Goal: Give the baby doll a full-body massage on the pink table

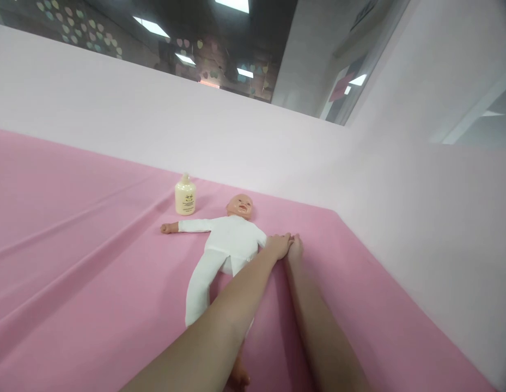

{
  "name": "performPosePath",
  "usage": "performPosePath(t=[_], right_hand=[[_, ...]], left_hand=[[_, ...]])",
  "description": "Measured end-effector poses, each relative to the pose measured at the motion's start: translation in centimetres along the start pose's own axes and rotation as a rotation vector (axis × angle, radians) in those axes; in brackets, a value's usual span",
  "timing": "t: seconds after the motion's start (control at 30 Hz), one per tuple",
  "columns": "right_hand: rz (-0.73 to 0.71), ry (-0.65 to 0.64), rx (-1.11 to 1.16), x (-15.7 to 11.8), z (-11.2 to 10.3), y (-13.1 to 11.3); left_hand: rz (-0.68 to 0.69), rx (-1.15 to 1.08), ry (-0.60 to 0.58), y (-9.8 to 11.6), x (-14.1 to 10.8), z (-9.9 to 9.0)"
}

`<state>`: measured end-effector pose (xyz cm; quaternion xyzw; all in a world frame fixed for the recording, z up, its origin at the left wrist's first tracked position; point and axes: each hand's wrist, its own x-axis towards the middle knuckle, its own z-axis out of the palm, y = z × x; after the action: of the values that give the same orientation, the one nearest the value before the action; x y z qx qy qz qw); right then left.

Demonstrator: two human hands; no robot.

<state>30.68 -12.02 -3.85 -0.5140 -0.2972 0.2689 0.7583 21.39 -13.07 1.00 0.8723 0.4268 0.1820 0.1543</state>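
Your left hand (279, 245) and right hand (296, 249) adjoining at the doll's (232, 237) arm (260, 236), finger closure indeterminable, bottle (185, 197) upright near its head (240, 207)

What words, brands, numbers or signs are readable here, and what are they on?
No text is readable anywhere in this view.
Cream-coloured bottle: a dark emblem with small lines of print beneath it, too small and blurred to read.
Doll: no lettering visible on its white clothing.
Heart-shaped decorations seen in the glass: no readable words.
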Motion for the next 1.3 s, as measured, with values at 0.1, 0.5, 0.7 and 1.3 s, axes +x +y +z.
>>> performPosePath(t=[0.1,0.5,0.7,1.3], right_hand=[[0.039,0.104,-0.058,1.0,-0.5,0.7],[-0.153,0.226,-0.419,0.4,-1.3,-1.0],[-0.526,0.228,-0.721,-2.0,0.1,-3.0],[-0.951,-1.271,-1.087,-17.5,24.6,-7.5]], left_hand=[[0.012,0.013,-0.053,-0.4,0.1,-1.6],[-0.237,0.192,0.455,-19.7,-14.5,-13.3],[-0.640,0.091,0.496,-26.7,-21.9,-13.7],[-0.149,-1.158,0.830,-28.2,-20.0,-13.9]])
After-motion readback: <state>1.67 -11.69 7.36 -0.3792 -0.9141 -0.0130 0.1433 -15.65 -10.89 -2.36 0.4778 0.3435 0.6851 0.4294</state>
